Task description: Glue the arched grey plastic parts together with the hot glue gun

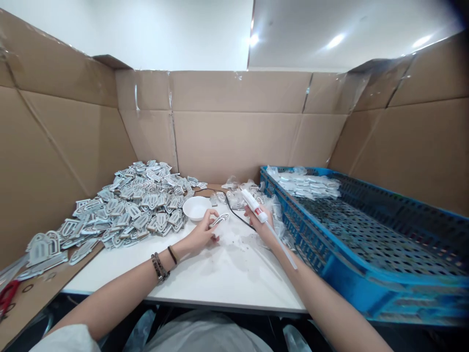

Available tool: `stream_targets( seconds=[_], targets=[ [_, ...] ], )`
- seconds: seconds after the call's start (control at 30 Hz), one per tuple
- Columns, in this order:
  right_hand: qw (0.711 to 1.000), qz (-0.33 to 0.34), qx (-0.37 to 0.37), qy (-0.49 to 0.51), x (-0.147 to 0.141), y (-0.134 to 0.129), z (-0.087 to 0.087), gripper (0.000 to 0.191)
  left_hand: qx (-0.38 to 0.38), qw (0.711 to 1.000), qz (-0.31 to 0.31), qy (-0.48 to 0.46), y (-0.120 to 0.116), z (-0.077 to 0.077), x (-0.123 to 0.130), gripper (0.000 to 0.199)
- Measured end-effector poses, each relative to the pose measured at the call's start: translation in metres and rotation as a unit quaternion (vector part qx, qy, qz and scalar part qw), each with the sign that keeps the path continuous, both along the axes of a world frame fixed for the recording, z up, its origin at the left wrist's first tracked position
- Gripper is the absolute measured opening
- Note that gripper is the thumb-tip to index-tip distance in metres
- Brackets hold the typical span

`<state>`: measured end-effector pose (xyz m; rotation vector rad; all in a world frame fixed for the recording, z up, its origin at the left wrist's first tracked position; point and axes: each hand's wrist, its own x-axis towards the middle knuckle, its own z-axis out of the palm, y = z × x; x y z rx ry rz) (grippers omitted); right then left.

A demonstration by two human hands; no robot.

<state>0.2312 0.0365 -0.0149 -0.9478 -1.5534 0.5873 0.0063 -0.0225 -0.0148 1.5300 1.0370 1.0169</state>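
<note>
Near the middle of the white table [212, 278], my left hand [205, 231] pinches a small flat white-and-grey piece [221, 219] with dark outlines. To its right, my right hand [261, 224] is wrapped round a white glue gun [254, 205] with a red-and-white label. A pale glue stick [281, 244] sticks out of its back end, over my forearm. The gun's nozzle points up and away to the left, apart from the piece. Just behind my left hand sits a white bowl [197, 208].
A large heap of similar pieces [135, 205] covers the left side. Clear plastic bags [276, 210] and a black cord [234, 211] lie near a blue crate [330, 259] holding bagged pieces [308, 185]. Cardboard walls [238, 142] surround the table. Red scissors [8, 296] lie far left.
</note>
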Motion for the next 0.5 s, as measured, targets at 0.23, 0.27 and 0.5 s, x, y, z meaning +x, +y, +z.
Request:
stream_targets(
  seconds=[0.23, 0.27, 0.5],
  targets=[
    [1.0, -0.013, -0.01, -0.014, 0.0, -0.001, 0.0, 0.054, -0.006, 0.998, 0.012, -0.056, 0.006, -0.005, 0.004, 0.037],
    [1.0, -0.012, -0.01, -0.016, 0.0, 0.0, 0.0, 0.054, 0.017, 0.998, 0.034, -0.051, 0.008, -0.008, 0.004, 0.041],
    [1.0, -0.018, -0.017, -0.017, 0.003, 0.001, 0.0, 0.055, 0.052, 0.994, 0.066, -0.068, 0.011, -0.009, 0.0, 0.029]
  ],
)
